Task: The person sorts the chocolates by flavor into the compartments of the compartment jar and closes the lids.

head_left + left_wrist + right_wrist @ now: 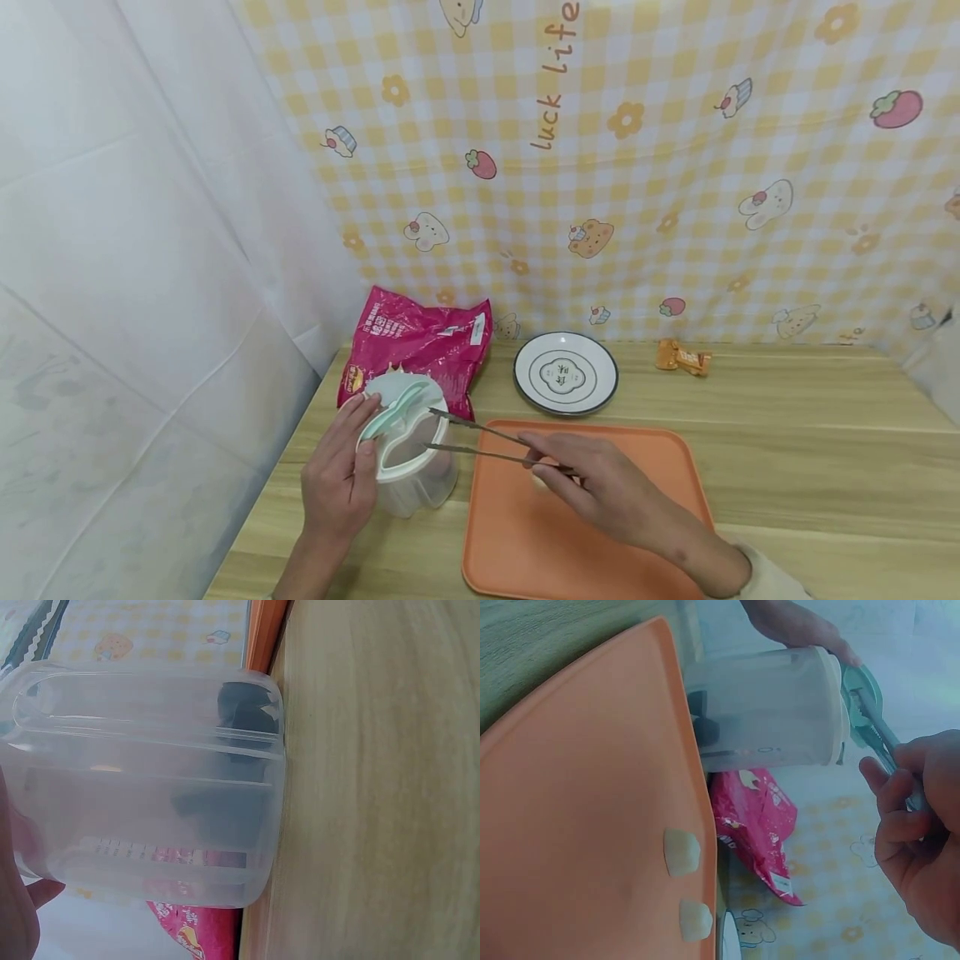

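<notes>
A clear plastic canister (420, 492) stands upright on the table, with dark items (244, 712) low inside. Its white-rimmed lid has an opening, and a mint-green flap (393, 408) is raised beside it. My left hand (341, 471) holds the canister at the lid, fingers by the flap and thumb on the near rim. In my right hand (600, 479) are metal tongs (480, 452), gripped at the rear, their two arms apart and tips over the lid opening. Two pale chunks (682, 853) lie on the orange tray (577, 795), mostly hidden by my right hand in the head view.
Behind the canister lies a magenta bag (427, 342). A white plate (566, 392) with dark rings sits beyond the tray, and an orange-wrapped packet (684, 358) is to its right. A checked cloth (637, 183) hangs along the table's back edge.
</notes>
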